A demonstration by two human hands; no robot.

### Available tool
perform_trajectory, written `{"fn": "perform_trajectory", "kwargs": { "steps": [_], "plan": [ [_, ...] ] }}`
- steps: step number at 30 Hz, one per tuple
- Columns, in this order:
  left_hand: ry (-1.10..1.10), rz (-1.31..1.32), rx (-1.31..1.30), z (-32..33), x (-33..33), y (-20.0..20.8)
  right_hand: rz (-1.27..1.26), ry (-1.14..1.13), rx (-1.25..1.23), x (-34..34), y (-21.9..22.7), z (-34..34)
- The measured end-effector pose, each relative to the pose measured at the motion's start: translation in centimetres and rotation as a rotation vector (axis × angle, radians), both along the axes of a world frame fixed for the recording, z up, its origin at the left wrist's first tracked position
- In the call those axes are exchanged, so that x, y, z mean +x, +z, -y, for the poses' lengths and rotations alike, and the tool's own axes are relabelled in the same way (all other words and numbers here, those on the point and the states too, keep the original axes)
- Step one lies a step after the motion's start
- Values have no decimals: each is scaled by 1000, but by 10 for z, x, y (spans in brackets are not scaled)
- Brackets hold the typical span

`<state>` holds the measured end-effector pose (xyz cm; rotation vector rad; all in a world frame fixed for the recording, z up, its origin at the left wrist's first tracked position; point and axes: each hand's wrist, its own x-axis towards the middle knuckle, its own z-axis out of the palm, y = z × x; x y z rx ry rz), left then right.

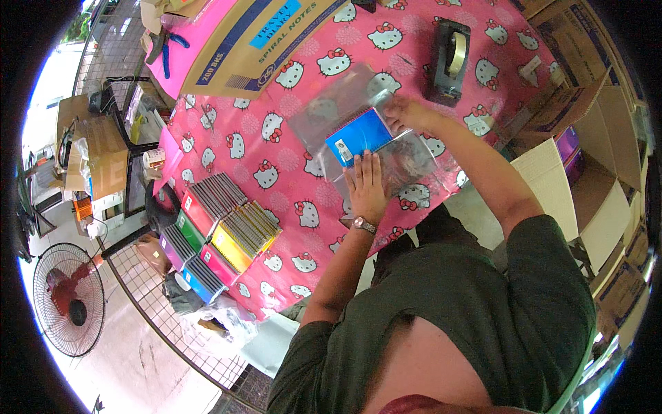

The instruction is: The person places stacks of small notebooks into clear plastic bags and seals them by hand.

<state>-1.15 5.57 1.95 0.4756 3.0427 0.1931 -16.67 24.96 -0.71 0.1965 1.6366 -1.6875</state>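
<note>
A blue spiral notebook (364, 136) with a white label lies on sheets of clear plastic (324, 110) on the table. My left hand (367, 181) rests on the notebook's near edge and the plastic, its fingers stretched out flat. At the notebook's right end, my right hand (407, 114) has its fingers bent and closed on the edge of the clear plastic; the fingertips are partly hidden. More plastic spreads below the notebook, to the right of my left hand. Stacked spiral notebooks (200, 207) with red, green, yellow, purple and blue covers stand at the table's left edge.
A black tape dispenser (448, 63) stands at the far right of the pink patterned table cover (269, 176). A large carton (255, 52) occupies the far side, with blue-handled pliers (166, 55) beside it. Open cardboard boxes (586, 172) stand at right; a fan (69, 300) is at left.
</note>
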Motion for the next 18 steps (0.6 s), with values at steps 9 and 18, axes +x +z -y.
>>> {"fn": "perform_trajectory", "kwargs": {
  "steps": [9,18],
  "plan": [
    [67,40,48,2,-4,3,-525,91,631,-9,12,17],
    [76,22,123,0,-11,2,-1238,538,1141,-85,3,103]
  ]
}}
